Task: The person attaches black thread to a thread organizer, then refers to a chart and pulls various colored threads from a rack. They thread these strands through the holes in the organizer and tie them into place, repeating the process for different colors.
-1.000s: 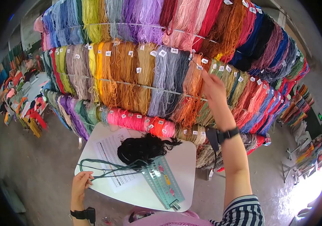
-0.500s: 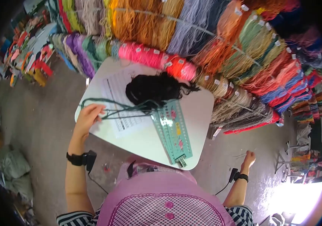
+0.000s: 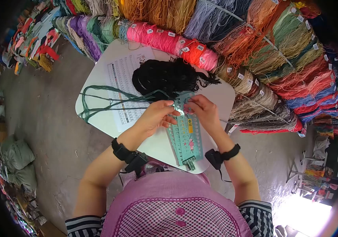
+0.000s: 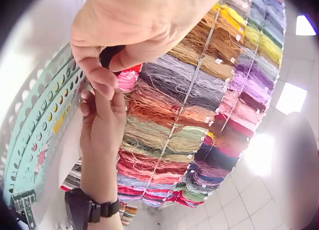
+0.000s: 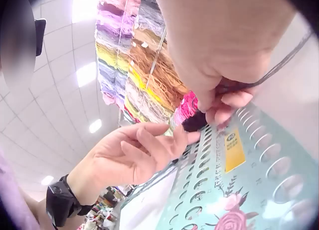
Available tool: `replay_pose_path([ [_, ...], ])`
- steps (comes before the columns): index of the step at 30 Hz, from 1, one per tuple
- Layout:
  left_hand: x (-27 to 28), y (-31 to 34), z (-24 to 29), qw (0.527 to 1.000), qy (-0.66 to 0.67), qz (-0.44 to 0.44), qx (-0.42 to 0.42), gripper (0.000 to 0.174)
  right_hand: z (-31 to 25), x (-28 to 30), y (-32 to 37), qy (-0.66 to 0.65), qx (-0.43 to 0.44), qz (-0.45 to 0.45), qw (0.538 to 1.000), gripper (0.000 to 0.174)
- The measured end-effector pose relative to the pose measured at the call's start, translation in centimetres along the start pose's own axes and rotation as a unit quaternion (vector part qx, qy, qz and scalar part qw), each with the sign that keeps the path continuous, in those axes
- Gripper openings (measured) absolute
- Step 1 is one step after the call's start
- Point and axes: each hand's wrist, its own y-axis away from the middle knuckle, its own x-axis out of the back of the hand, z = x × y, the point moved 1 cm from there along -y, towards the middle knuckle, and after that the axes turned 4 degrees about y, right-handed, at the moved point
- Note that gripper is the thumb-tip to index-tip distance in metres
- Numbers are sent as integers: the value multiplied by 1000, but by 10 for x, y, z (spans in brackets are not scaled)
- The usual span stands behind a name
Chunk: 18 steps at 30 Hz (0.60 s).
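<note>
Both hands meet over the upper part of a teal board (image 3: 183, 136) with rows of punched holes. My right hand (image 3: 204, 112) pinches a thin dark thread (image 5: 286, 60), which trails away from its curled fingers in the right wrist view. Close against those fingertips is my left hand (image 3: 153, 118), thumb and index finger drawn near each other; I cannot tell if it pinches the thread too. Just beyond lies a bundle of black yarn (image 3: 161, 77), overlapping the board's top end. Dark green threads (image 3: 84, 102) loop across the table's left side.
The small white table (image 3: 149, 152) carries a printed chart (image 3: 117, 75). A metal clip (image 3: 190, 163) sits at the board's near end. Pink skeins (image 3: 155, 35) and racks of tagged, coloured yarn (image 3: 216, 21) stand close behind. Grey sacks (image 3: 16, 158) lie on the floor at left.
The right hand came down from the hanging yarn, swung out to the right, then moved in over the board. The left hand left the green threads and joined it. The view tilted down.
</note>
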Motion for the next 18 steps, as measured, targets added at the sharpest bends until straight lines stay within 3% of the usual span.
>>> replay_pose_path([
  [2,-5,-5,-3,999,26,5,18,40,3,-10,-9,-50,-24,-26,998,11],
  [4,-7,-6,-5,999,51,20,3,34,5,-14,-15,126,-31,9,992,10],
  [5,-7,-7,-7,998,52,23,2,34,6,-16,-15,125,-30,5,992,10],
  [7,-5,-9,-9,999,20,26,-26,35,5,-20,-11,241,96,44,965,13],
  [11,-7,-7,-5,997,-20,44,-62,33,-3,-27,0,250,98,31,963,19],
  [14,-9,-11,1,993,-73,29,-86,28,-9,-24,2,164,89,38,982,28],
  [16,-8,-19,-1,965,-177,62,-182,23,-9,-20,2,134,27,21,990,34],
  [18,-8,-26,-3,966,-196,57,-162,23,-9,-21,1,125,31,14,992,34],
])
